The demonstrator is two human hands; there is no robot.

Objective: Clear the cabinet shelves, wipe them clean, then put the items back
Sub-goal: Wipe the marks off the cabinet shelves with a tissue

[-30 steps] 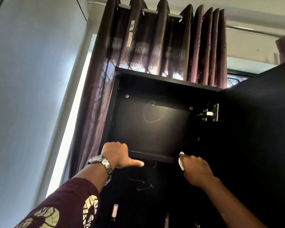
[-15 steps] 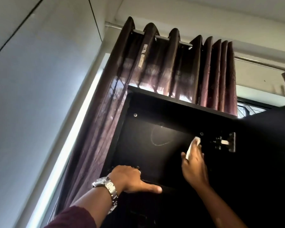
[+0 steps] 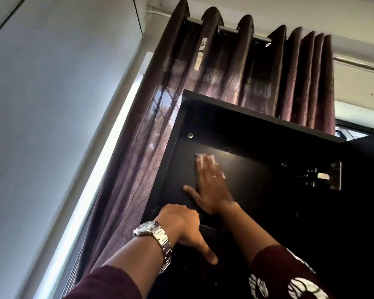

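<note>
The black cabinet [image 3: 257,126] stands open, and I look up into its top compartment, which holds nothing. My right hand [image 3: 212,186] lies flat with straight fingers against the back panel, pressing a white cloth [image 3: 204,158] that shows blurred at the fingertips. My left hand [image 3: 181,225], with a steel watch on its wrist, grips the front edge of the shelf [image 3: 209,228] below, fingers curled over it and thumb stretched out along the underside.
The open cabinet door [image 3: 365,212] hangs at the right on a metal hinge [image 3: 324,176]. A dark purple curtain [image 3: 224,72] on a rod hangs behind and left of the cabinet. A pale wall fills the left side.
My right hand went up from the shelf edge onto the back panel and swept left across it with the cloth. The chalky ring mark no longer shows. My left hand stayed on the shelf edge.
</note>
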